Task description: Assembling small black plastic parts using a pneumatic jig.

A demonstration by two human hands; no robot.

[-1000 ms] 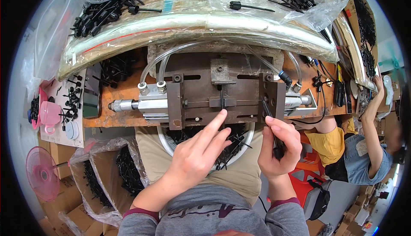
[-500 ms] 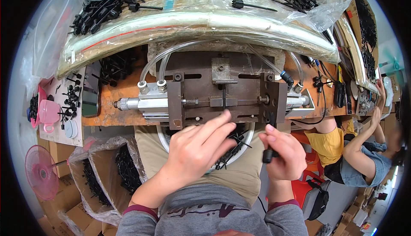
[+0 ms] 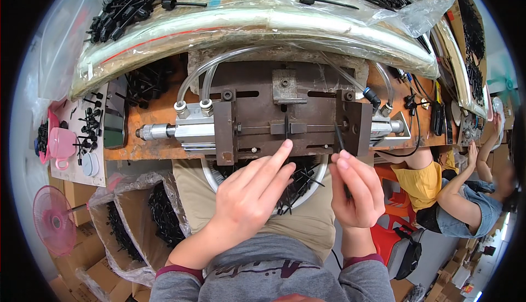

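Observation:
In front of me a dark metal fixture (image 3: 257, 91) carries two small clamp blocks (image 3: 278, 129) on thin rods. A thin black plastic stem (image 3: 286, 117) stands upright between them, below a bolted bracket (image 3: 284, 85). My left hand (image 3: 249, 189) has its fingers stretched out, and the index fingertip is at the stem's lower end; whether it presses on it I cannot tell. To the right, my right hand (image 3: 359, 189) pinches a black plastic stem part (image 3: 339, 136). Its thin shaft points up toward the fixture's right plate, and its thicker end is mostly hidden by the fingers.
Air cylinders (image 3: 196, 129) with clear hoses (image 3: 189, 83) flank the fixture. Behind it, a plastic-covered ledge (image 3: 257, 22) bears heaps of black parts (image 3: 123, 14). A white-rimmed container (image 3: 320, 178) of such parts sits at my lap. A co-worker (image 3: 466, 192) works at the right.
My right hand has turned its black part so the shaft points up at the fixture. My left index finger has come closer to the clamped stem. The cylinder rods have shifted slightly outward.

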